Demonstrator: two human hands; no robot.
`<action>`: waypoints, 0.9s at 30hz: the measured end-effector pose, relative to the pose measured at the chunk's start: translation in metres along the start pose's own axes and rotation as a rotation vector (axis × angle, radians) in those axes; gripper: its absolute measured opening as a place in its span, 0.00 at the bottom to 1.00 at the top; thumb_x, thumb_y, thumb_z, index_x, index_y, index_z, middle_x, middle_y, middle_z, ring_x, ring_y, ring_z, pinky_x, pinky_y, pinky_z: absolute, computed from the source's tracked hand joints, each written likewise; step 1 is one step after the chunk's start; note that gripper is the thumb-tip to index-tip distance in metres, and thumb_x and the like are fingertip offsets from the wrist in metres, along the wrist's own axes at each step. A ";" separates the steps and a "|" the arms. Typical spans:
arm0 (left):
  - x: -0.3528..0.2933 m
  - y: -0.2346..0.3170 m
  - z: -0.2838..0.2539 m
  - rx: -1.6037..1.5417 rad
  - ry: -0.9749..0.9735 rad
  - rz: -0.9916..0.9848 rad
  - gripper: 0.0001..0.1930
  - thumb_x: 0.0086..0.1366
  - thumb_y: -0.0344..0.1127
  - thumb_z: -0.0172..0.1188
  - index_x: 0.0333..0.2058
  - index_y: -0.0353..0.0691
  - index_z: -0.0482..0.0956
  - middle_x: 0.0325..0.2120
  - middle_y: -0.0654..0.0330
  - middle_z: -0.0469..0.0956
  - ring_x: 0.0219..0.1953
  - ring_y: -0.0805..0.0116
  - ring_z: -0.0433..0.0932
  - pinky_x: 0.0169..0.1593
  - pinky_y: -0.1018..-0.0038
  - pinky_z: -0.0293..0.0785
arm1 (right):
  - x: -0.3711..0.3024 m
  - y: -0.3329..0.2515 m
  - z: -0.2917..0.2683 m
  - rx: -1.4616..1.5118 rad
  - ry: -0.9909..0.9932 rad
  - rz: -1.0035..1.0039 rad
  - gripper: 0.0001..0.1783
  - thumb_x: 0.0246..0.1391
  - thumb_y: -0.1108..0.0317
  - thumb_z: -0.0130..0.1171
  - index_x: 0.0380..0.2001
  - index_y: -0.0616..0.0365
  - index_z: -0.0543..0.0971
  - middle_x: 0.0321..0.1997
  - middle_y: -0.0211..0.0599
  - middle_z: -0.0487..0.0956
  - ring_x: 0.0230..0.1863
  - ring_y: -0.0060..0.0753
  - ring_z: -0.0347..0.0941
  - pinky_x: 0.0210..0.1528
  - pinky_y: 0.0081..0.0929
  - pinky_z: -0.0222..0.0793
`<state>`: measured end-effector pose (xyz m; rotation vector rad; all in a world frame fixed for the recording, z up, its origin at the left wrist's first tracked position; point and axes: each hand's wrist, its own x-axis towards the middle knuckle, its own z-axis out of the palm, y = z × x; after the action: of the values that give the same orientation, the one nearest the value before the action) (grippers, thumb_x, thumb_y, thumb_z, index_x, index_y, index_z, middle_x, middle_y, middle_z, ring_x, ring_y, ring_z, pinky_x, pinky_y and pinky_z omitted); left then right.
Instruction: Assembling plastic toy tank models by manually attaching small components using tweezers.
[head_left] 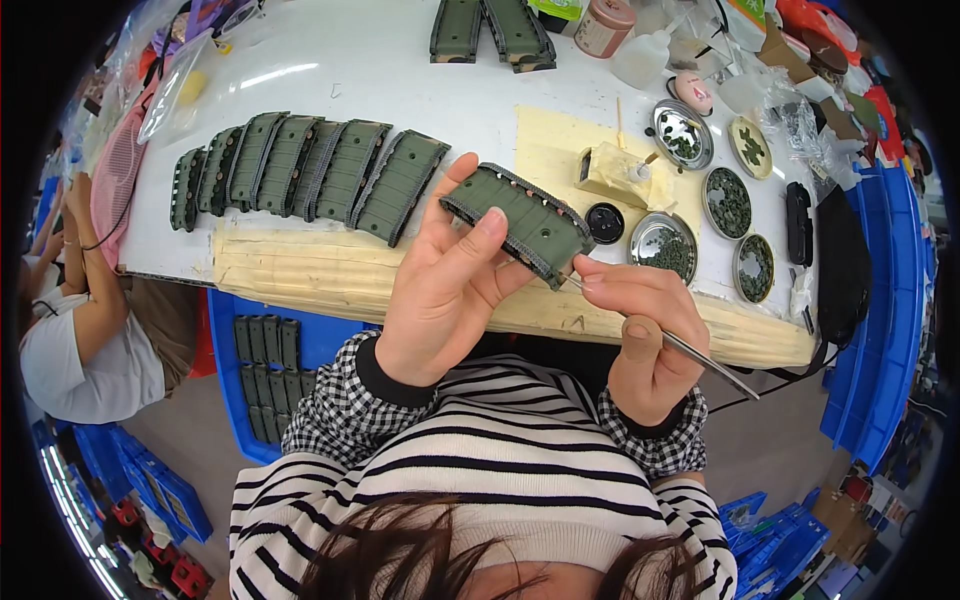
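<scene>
Left hand (430, 290) grips a dark green panel (530, 225) w/ thumb on its face & fingers behind, as I see it by my head cam. The panel is held tilted, R end lower, above the pale yellowish front edge (310, 265) of the white table (390, 85). R hand (655, 320) is closed around a thin metal tool (720, 372); its tip is at the lower R corner of the panel, but I can't tell if it touches. On the L part of the table I have a row of similar panels (402, 185), set close side by side; two more green panels (455, 32) lie at the far side. To the R are round dishes (648, 238) w/ small dark green pcs, also a cream block (610, 175). Lower down, a blue crate (330, 342) contains more green pcs. At far L is a co-worker (85, 345).
</scene>
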<state>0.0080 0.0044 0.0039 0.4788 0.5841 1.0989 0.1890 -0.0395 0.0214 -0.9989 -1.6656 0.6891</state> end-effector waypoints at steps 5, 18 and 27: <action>0.000 -0.001 0.000 -0.004 0.000 0.005 0.25 0.73 0.33 0.44 0.65 0.46 0.50 0.56 0.50 0.66 0.61 0.50 0.67 0.58 0.62 0.75 | 0.000 0.000 0.001 -0.003 0.007 0.013 0.08 0.56 0.77 0.55 0.38 0.67 0.81 0.41 0.49 0.80 0.44 0.41 0.79 0.45 0.27 0.75; -0.001 -0.002 0.001 -0.024 -0.096 0.045 0.27 0.73 0.35 0.45 0.66 0.49 0.48 0.61 0.50 0.60 0.65 0.47 0.60 0.60 0.57 0.73 | -0.001 -0.016 0.001 -0.197 -0.078 -0.028 0.22 0.67 0.56 0.45 0.38 0.67 0.80 0.42 0.53 0.79 0.45 0.44 0.79 0.48 0.32 0.74; -0.002 -0.003 0.001 -0.015 -0.113 0.049 0.27 0.72 0.36 0.45 0.67 0.51 0.47 0.61 0.50 0.59 0.66 0.46 0.59 0.60 0.55 0.72 | -0.004 -0.015 0.001 -0.173 -0.069 -0.060 0.16 0.61 0.64 0.50 0.39 0.66 0.79 0.43 0.51 0.79 0.47 0.46 0.78 0.49 0.33 0.75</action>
<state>0.0100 0.0016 0.0032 0.5413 0.4667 1.1138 0.1846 -0.0498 0.0317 -1.0513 -1.8325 0.5519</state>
